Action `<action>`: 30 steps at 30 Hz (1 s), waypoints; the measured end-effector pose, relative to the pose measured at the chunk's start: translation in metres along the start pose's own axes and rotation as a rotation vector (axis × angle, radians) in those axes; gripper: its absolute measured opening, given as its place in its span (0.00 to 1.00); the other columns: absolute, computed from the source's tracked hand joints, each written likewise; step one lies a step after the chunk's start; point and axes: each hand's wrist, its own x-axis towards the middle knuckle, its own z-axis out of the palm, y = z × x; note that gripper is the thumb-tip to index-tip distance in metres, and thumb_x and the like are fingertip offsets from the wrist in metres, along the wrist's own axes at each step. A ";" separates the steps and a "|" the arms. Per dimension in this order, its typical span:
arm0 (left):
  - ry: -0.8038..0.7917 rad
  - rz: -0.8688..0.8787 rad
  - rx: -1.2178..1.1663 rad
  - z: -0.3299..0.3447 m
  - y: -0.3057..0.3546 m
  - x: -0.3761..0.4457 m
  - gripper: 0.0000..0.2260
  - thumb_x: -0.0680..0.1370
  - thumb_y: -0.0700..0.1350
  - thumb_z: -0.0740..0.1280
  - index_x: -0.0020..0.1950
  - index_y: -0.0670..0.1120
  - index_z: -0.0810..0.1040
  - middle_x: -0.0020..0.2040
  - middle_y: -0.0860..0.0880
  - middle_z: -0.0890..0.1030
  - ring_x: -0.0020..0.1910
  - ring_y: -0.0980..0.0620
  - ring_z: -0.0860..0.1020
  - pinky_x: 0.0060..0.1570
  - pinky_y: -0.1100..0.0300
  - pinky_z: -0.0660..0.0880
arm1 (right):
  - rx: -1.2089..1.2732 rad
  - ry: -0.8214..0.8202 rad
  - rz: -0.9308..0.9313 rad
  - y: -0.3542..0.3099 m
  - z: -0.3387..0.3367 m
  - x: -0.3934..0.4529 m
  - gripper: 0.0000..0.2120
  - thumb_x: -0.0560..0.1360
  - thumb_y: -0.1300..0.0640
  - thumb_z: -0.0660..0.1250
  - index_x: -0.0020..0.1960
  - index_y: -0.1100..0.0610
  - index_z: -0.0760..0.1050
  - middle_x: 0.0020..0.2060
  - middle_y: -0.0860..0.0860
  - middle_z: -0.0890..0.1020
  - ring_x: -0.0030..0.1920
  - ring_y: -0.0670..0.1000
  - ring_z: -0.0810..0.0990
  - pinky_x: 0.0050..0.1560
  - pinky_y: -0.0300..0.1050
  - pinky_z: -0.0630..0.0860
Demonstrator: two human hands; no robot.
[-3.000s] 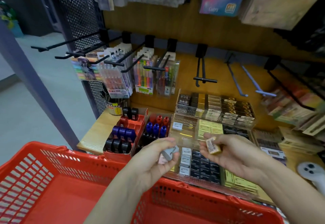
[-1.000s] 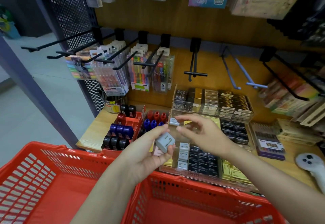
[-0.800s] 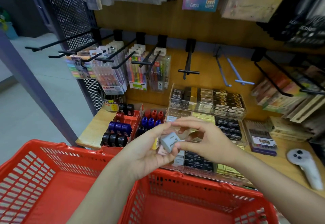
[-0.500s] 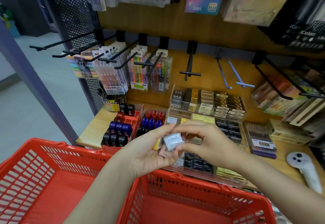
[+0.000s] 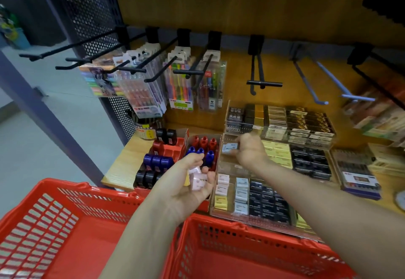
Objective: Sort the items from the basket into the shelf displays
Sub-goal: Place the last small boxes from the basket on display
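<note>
My left hand [image 5: 186, 188] is cupped palm-up above the red basket's [image 5: 92, 232] far rim and holds a few small wrapped erasers [image 5: 198, 180], pale pink and white. My right hand [image 5: 248, 149] reaches forward over the clear acrylic eraser tray [image 5: 225, 169] and pinches a small grey-blue eraser [image 5: 229, 148] at the tray's back left compartment. Rows of white, black and yellow erasers [image 5: 243, 193] fill the tray's nearer compartments.
Red cardboard boxes of black, blue and red correction tapes [image 5: 157, 162] stand left of the tray. Pen packs [image 5: 182, 85] hang on black hooks above; several hooks [image 5: 263, 83] to the right are bare. A second acrylic rack of boxed items [image 5: 280, 123] sits behind.
My right hand took the grey-blue eraser out of my left palm and carried it forward to the tray's back left compartment. My left hand stayed over the basket with the remaining erasers.
</note>
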 end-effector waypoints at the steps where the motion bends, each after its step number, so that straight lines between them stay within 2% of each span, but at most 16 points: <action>1: -0.002 0.001 -0.001 0.000 0.000 0.001 0.17 0.71 0.36 0.75 0.58 0.36 0.80 0.52 0.37 0.79 0.55 0.43 0.80 0.34 0.57 0.81 | -0.016 0.034 0.000 0.002 0.006 0.002 0.13 0.73 0.57 0.74 0.57 0.57 0.79 0.57 0.55 0.77 0.52 0.52 0.79 0.51 0.44 0.79; 5: -0.038 0.002 0.010 0.000 -0.001 0.002 0.19 0.67 0.36 0.77 0.57 0.35 0.81 0.52 0.36 0.79 0.48 0.43 0.80 0.37 0.56 0.81 | 0.100 0.162 0.012 0.007 0.019 0.007 0.13 0.75 0.60 0.72 0.60 0.57 0.79 0.60 0.55 0.76 0.56 0.53 0.78 0.57 0.46 0.76; 8: -0.093 0.014 -0.001 0.001 0.000 0.000 0.24 0.63 0.37 0.78 0.57 0.34 0.80 0.51 0.35 0.79 0.48 0.42 0.80 0.40 0.52 0.81 | 0.111 0.119 0.016 0.006 0.012 0.000 0.15 0.75 0.62 0.71 0.61 0.55 0.78 0.60 0.54 0.77 0.57 0.53 0.78 0.56 0.44 0.76; 11: -0.113 0.014 -0.043 0.003 -0.001 -0.002 0.22 0.64 0.38 0.78 0.56 0.34 0.81 0.48 0.36 0.79 0.47 0.39 0.81 0.44 0.46 0.82 | 0.119 0.118 -0.215 0.009 -0.015 -0.031 0.12 0.78 0.59 0.68 0.61 0.53 0.78 0.58 0.50 0.78 0.54 0.47 0.78 0.55 0.39 0.75; 13: -0.104 0.023 -0.030 0.007 -0.005 -0.004 0.17 0.68 0.37 0.76 0.55 0.34 0.80 0.49 0.36 0.78 0.48 0.39 0.81 0.44 0.45 0.82 | 0.336 0.091 -0.411 0.012 -0.038 -0.064 0.08 0.79 0.54 0.67 0.57 0.47 0.80 0.54 0.43 0.80 0.49 0.40 0.80 0.54 0.37 0.78; 15: -0.129 0.058 0.037 0.012 -0.012 -0.008 0.10 0.73 0.34 0.73 0.53 0.35 0.79 0.50 0.35 0.79 0.50 0.41 0.81 0.44 0.46 0.83 | 0.558 -0.053 -0.509 0.014 -0.058 -0.102 0.07 0.75 0.47 0.69 0.54 0.42 0.81 0.50 0.38 0.82 0.48 0.39 0.81 0.50 0.36 0.79; 17: -0.196 0.103 0.200 0.017 -0.022 -0.010 0.08 0.76 0.32 0.69 0.54 0.37 0.77 0.50 0.36 0.82 0.49 0.43 0.82 0.47 0.49 0.83 | 0.543 -0.116 -0.568 0.017 -0.064 -0.130 0.12 0.70 0.42 0.72 0.53 0.42 0.81 0.48 0.39 0.80 0.48 0.41 0.81 0.48 0.35 0.78; 19: -0.239 0.143 0.281 0.020 -0.033 -0.010 0.15 0.76 0.32 0.70 0.61 0.40 0.74 0.56 0.35 0.82 0.51 0.42 0.83 0.45 0.49 0.83 | 0.410 -0.033 -0.613 0.024 -0.061 -0.144 0.14 0.69 0.45 0.75 0.54 0.46 0.81 0.47 0.39 0.78 0.49 0.41 0.79 0.48 0.33 0.76; 21: -0.268 0.178 0.318 0.023 -0.043 -0.012 0.20 0.74 0.35 0.73 0.64 0.42 0.74 0.57 0.38 0.82 0.49 0.46 0.84 0.42 0.51 0.82 | 0.371 0.060 -0.605 0.029 -0.061 -0.150 0.12 0.70 0.50 0.76 0.53 0.48 0.80 0.47 0.38 0.75 0.49 0.39 0.76 0.47 0.31 0.72; 24: -0.317 0.206 0.360 0.024 -0.050 -0.015 0.25 0.68 0.41 0.76 0.63 0.45 0.74 0.51 0.42 0.84 0.43 0.50 0.84 0.47 0.50 0.82 | 0.354 0.110 -0.591 0.035 -0.067 -0.156 0.11 0.71 0.50 0.76 0.51 0.45 0.77 0.47 0.38 0.76 0.49 0.39 0.76 0.48 0.29 0.70; 26: -0.320 0.242 0.395 0.021 -0.051 -0.015 0.27 0.66 0.44 0.77 0.63 0.45 0.74 0.50 0.42 0.85 0.46 0.49 0.85 0.52 0.50 0.81 | 0.398 0.154 -0.556 0.043 -0.072 -0.158 0.11 0.72 0.53 0.75 0.49 0.42 0.76 0.45 0.38 0.79 0.47 0.38 0.79 0.46 0.28 0.72; 28: -0.263 0.332 0.451 0.016 -0.051 -0.012 0.26 0.66 0.43 0.78 0.62 0.45 0.75 0.50 0.44 0.84 0.46 0.50 0.84 0.53 0.53 0.82 | 0.484 0.196 -0.449 0.050 -0.079 -0.156 0.09 0.72 0.53 0.75 0.45 0.41 0.76 0.43 0.37 0.82 0.44 0.38 0.81 0.44 0.28 0.75; 30: -0.169 0.423 0.545 0.012 -0.049 -0.007 0.25 0.66 0.40 0.79 0.60 0.48 0.75 0.46 0.46 0.80 0.40 0.52 0.81 0.50 0.54 0.80 | 0.696 0.156 -0.270 0.057 -0.084 -0.150 0.06 0.72 0.54 0.75 0.46 0.46 0.79 0.43 0.43 0.84 0.41 0.43 0.84 0.42 0.33 0.79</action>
